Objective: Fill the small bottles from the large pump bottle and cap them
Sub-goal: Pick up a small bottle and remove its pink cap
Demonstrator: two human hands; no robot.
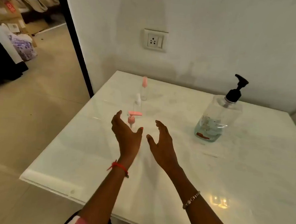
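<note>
Two bare forearms and hands: the left hand (125, 133) has a red thread band (118, 166) tied at the wrist, loose ends trailing; the right hand (161, 143) has a silver beaded chain bracelet (191, 199) on the forearm; a pink-and-white garment edge (77, 222) shows by the left elbow

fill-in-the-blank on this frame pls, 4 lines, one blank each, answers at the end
1. The large pump bottle has a pump head coloured ____.
2. The number of small bottles standing in a row on the table is ____.
3. The left hand and the right hand are both open and hold ____.
4. The small bottle farthest from the person has a top coloured ____.

Missing words: black; three; nothing; pink
</note>
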